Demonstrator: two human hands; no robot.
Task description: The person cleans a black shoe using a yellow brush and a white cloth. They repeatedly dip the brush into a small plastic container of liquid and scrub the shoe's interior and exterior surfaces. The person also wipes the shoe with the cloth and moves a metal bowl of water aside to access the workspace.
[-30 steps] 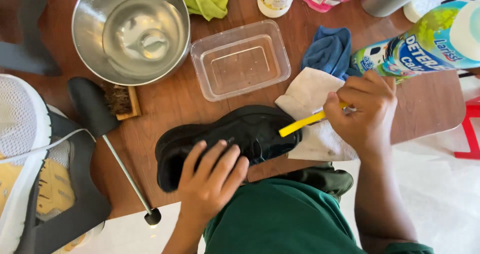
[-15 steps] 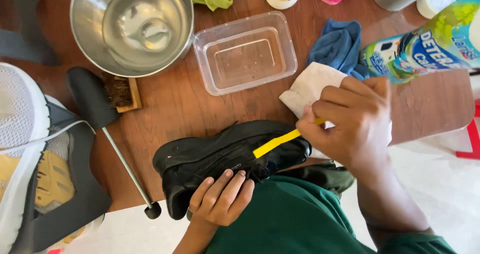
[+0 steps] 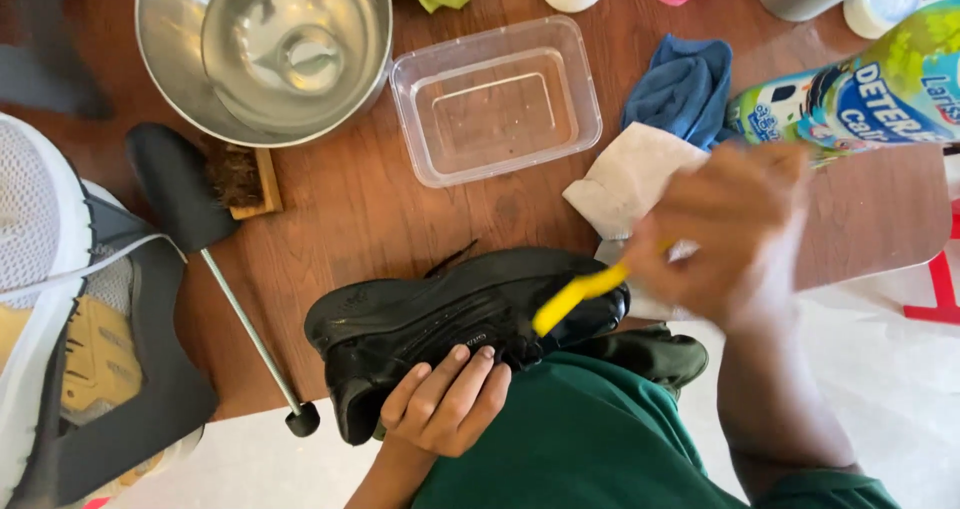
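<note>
The left hand (image 3: 445,401) grips the near side of the black shoe (image 3: 465,319), just below the clear tub (image 3: 497,99). The blurred right hand (image 3: 730,234) clasps a yellow brush (image 3: 578,297) touching it.

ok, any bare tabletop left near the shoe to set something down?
Bare wood lies between the clear plastic tub and the black shoe, and left of the shoe toward the metal-rod tool. Another patch sits right, below the detergent bottle. The back edge is crowded: steel bowl, cloths, bottles.
</note>
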